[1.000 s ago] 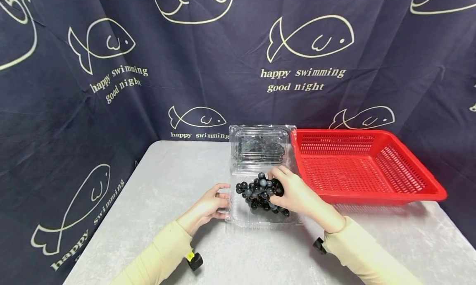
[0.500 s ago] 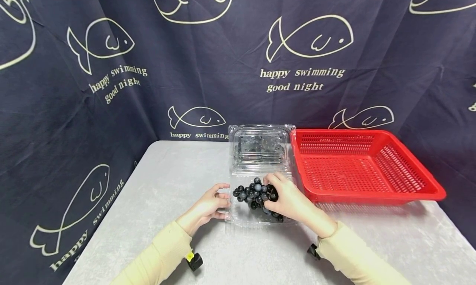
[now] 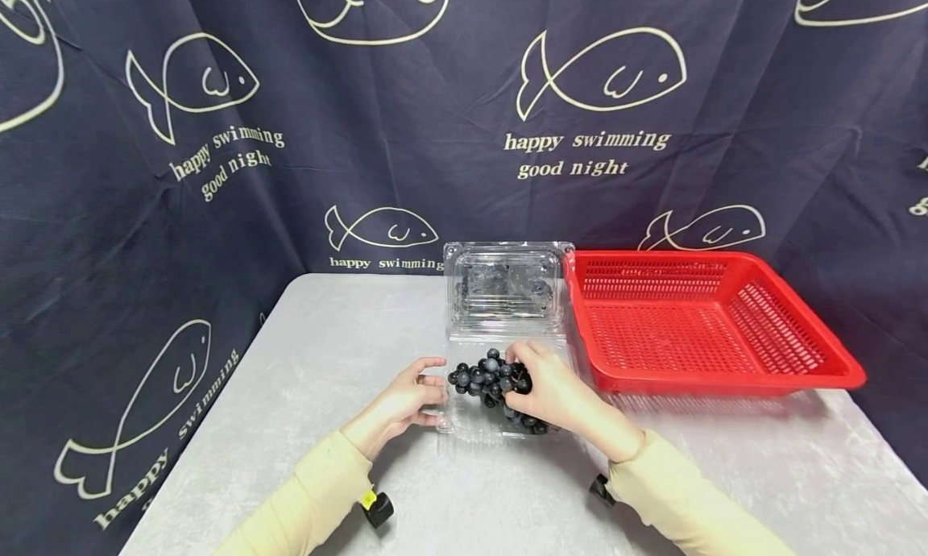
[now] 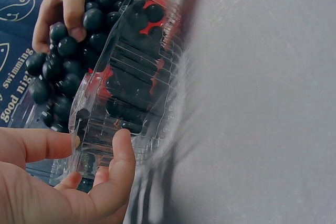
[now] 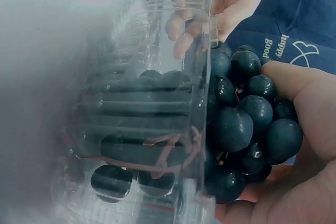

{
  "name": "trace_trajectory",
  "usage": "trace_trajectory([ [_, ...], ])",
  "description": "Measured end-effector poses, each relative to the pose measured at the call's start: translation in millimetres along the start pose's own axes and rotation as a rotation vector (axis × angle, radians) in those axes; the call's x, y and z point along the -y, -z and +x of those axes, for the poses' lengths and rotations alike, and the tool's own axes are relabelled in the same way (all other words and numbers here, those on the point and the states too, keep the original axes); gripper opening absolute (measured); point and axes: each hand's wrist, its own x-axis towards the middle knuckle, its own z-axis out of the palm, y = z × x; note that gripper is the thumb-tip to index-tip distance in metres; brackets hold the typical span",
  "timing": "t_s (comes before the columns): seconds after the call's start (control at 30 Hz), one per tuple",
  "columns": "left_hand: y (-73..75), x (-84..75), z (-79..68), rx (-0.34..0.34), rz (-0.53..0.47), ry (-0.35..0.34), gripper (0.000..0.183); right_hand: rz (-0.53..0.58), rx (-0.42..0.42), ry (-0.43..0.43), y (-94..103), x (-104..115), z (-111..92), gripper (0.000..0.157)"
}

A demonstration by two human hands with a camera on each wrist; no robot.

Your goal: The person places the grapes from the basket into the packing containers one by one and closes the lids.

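My right hand (image 3: 544, 385) grips a bunch of dark grapes (image 3: 474, 379) from its right side. The bunch sits partly inside a clear plastic clamshell container (image 3: 464, 427), whose hinged lid (image 3: 507, 294) lies opened out toward the back. In the right wrist view, grapes (image 5: 231, 129) rise above the container rim between thumb and fingers; more grapes and a reddish stem show through the wall. With spread fingers, my left hand (image 3: 406, 399) touches the container's left side. The left wrist view shows its fingertips (image 4: 123, 140) against the clear wall.
A red perforated plastic basket (image 3: 667, 322) stands to the right of the container, its left rim beside the lid. The grey table (image 3: 348, 322) meets a dark blue curtain (image 3: 464, 121) with fish drawings at the back and left.
My right hand has moved left and slightly toward me with the grapes, bringing the bunch lower and nearer the container's left wall. The left hand has stayed at the container's left side.
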Motion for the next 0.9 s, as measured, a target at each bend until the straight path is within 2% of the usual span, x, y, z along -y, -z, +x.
trace_trajectory([
  [0.2,0.1,1.0,0.8,0.001,-0.004,-0.008,0.066,-0.006,0.05,-0.05,-0.8,3,3,0.04],
  [0.7,0.9,0.1,-1.3,0.013,0.021,-0.002,0.067,-0.069,0.15,-0.059,-7.0,16,12,0.039],
  [0.9,1.1,-1.2,-0.6,0.01,0.023,0.001,0.066,-0.093,0.208,-0.095,-7.3,21,15,0.038],
])
